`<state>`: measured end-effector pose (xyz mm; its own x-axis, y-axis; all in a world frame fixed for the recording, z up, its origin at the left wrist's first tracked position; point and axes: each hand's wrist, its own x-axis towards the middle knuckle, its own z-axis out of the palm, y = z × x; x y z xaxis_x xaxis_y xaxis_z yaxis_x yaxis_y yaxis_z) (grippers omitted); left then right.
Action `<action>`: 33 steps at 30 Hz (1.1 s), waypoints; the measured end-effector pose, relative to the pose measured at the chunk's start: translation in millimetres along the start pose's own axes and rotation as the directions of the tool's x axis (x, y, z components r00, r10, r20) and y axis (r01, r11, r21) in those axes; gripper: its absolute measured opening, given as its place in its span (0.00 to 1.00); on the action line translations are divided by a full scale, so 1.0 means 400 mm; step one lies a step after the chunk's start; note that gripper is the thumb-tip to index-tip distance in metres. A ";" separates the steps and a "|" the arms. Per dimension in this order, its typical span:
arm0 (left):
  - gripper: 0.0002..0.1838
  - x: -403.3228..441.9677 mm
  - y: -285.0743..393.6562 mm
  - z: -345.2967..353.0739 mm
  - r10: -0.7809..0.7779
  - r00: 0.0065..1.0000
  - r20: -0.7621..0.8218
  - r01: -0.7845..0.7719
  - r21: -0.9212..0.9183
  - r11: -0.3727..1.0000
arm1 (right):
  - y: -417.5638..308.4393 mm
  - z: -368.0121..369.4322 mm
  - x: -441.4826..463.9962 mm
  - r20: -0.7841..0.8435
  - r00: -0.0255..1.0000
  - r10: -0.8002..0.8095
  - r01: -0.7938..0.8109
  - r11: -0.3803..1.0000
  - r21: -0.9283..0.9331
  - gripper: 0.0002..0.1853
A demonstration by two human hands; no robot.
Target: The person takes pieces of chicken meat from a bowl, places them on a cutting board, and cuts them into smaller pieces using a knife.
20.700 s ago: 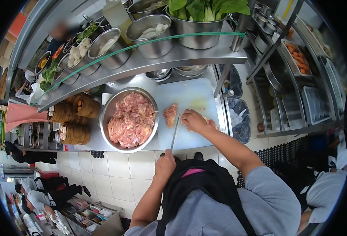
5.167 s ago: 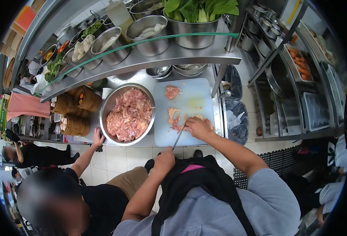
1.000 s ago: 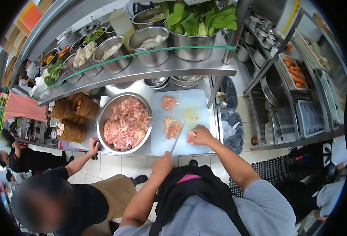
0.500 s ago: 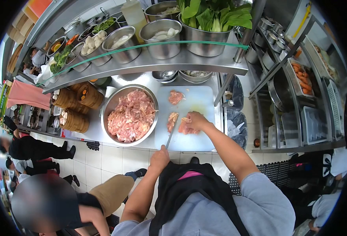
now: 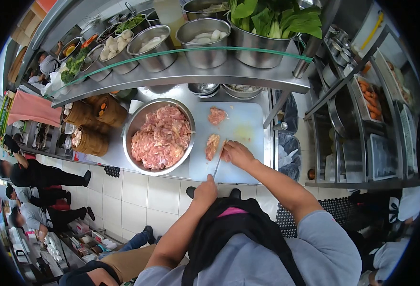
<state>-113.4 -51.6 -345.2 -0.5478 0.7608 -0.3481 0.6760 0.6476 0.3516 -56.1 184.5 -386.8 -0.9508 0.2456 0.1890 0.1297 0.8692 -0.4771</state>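
Note:
My left hand (image 5: 205, 192) is closed round the handle of a knife (image 5: 217, 163), whose blade points up and slightly right over a pale cutting board (image 5: 246, 170). Beside the blade, my right hand (image 5: 238, 155) has its fingers drawn together on a piece of raw chicken (image 5: 223, 153), mostly hidden by the fingers. Left of the blade lies a second chicken piece (image 5: 212, 147). Another small chicken piece (image 5: 216, 116) sits near the board's far edge. A big steel bowl (image 5: 189, 149) heaped with raw chicken pieces (image 5: 160, 138) stands against the board's left side.
Overhead at the front runs a steel shelf (image 5: 195, 76) with several metal pots and leafy greens (image 5: 279, 21). Bamboo steamers (image 5: 90, 141) stand left of the bowl. A rack (image 5: 358, 183) is on the right. Other people (image 5: 43, 174) are at the left and lower left.
My left hand and the knife have shifted right, bringing the blade up to my right hand's fingers. The chicken under the right hand shows less. The person at lower left has moved mostly out of view.

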 end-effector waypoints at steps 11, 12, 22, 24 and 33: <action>0.11 -0.015 -0.026 0.030 -0.063 0.996 0.065 0.069 -0.086 0.994 | 0.002 -0.012 -0.016 0.051 0.994 0.093 -0.096 0.994 0.054 0.11; 0.10 -0.051 -0.039 0.023 -0.064 0.996 0.067 0.069 -0.086 0.994 | 0.012 -0.002 -0.015 0.036 0.994 0.104 -0.107 0.991 0.082 0.12; 0.10 -0.041 -0.022 -0.085 0.007 0.999 -0.033 -0.005 0.049 0.999 | 0.029 -0.026 -0.013 0.049 0.998 0.037 -0.040 0.998 0.054 0.18; 0.09 -0.035 -0.011 -0.057 0.022 1.000 0.009 -0.022 0.079 0.997 | 0.034 -0.012 -0.005 0.018 0.999 0.032 -0.033 0.997 0.077 0.17; 0.12 0.185 0.051 0.027 -0.039 0.999 0.020 0.041 -0.131 0.991 | 0.023 -0.030 0.009 0.111 0.994 0.025 -0.040 0.991 0.131 0.12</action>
<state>-134.7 17.3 -373.1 -0.5633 0.7342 -0.3790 0.5826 0.6782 0.4479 -55.1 198.5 -380.3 -0.9725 0.2185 0.0807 0.1294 0.7949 -0.5927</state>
